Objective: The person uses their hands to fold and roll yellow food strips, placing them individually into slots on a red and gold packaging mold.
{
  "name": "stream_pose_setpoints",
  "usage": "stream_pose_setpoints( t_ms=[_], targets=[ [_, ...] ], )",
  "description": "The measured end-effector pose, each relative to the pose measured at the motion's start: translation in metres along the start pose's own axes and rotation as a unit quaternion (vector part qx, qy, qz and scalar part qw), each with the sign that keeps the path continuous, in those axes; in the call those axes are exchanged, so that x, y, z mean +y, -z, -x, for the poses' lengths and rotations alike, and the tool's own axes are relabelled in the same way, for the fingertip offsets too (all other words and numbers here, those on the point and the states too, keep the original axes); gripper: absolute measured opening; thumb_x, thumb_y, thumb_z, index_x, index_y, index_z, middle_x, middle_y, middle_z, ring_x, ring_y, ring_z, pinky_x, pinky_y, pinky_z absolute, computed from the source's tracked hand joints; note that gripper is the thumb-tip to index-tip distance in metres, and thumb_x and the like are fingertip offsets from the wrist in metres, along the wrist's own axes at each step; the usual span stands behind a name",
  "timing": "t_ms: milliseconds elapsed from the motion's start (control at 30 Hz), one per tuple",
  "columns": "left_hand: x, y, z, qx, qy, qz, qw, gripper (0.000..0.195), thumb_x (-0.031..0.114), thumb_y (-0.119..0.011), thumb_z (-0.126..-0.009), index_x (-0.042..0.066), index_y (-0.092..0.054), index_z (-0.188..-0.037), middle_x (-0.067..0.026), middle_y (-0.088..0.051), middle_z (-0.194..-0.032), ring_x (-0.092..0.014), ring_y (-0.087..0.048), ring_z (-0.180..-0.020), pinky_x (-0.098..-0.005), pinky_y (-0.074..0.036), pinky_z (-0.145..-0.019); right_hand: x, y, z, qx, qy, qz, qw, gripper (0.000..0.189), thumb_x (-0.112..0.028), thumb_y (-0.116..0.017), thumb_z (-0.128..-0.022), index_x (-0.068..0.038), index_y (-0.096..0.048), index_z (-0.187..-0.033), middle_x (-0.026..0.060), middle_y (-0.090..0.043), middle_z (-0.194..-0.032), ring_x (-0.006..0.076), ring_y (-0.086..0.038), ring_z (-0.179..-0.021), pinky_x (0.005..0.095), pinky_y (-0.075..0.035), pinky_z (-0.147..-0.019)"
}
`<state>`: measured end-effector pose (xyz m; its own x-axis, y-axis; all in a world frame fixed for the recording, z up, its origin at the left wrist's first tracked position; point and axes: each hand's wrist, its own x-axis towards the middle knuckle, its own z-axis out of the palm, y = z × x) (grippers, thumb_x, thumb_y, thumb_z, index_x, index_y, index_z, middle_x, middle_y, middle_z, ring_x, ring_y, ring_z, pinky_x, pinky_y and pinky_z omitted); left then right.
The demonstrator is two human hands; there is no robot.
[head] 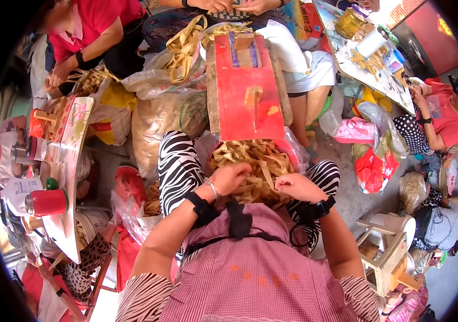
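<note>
Flat, tan plant-fibre strips point(253, 155) lie in a loose heap in a plastic-lined pink container point(287, 151) between my knees. Over the heap's left side is my left hand point(232, 177), its fingers curled. My right hand point(299, 187) is bent at the heap's right side, with its fingertips beside one broad strip point(268, 175). Whether either hand grips a strip cannot be made out. Just beyond the heap stands a red-topped board point(245, 104) with an upright wooden peg point(254, 96). At its far end sits a small wooden block point(245, 41) between purple-patterned bands.
Left stands a table point(71, 161) with a red jar point(47, 202); another table point(341, 52) bearing a white bottle point(372, 42) is at far right. Filled sacks point(164, 129) crowd my left knee. A wooden stool point(386, 257) stands right. Several people sit around.
</note>
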<state>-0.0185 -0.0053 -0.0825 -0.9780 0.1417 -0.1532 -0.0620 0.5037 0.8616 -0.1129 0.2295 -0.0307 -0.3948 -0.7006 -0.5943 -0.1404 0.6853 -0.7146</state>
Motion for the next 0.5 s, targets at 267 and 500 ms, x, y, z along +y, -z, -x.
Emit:
stream_pose_setpoints(
  t_ms=[267,500],
  targets=[
    [-0.011,-0.012,0.011,-0.005,0.003,-0.294,0.956,0.030,0.015,-0.060,-0.075,0.008,-0.059,-0.105,-0.0173,-0.059,-0.091,-0.032,-0.057,-0.090,-0.0373,-0.046,-0.078,0.000,-0.039,-0.029,0.115,0.071,0.099,0.986,0.037,-0.033,-0.057,-0.080,-0.001,-0.058,-0.097,0.0165,-0.061,-0.085,0.0335,-0.059,-0.085,0.0385,-0.046,-0.075],
    [0.066,0.025,0.022,0.132,-0.053,-0.053,0.988,0.017,0.011,-0.055,-0.076,0.008,-0.059,-0.092,-0.0136,-0.060,-0.083,-0.031,-0.060,-0.079,-0.0383,-0.048,-0.067,-0.011,-0.028,-0.017,0.075,0.059,0.012,0.995,0.034,-0.032,-0.059,-0.083,0.001,-0.057,-0.093,0.0113,-0.060,-0.089,0.0248,-0.056,-0.068,0.0320,-0.046,-0.064]
  ],
)
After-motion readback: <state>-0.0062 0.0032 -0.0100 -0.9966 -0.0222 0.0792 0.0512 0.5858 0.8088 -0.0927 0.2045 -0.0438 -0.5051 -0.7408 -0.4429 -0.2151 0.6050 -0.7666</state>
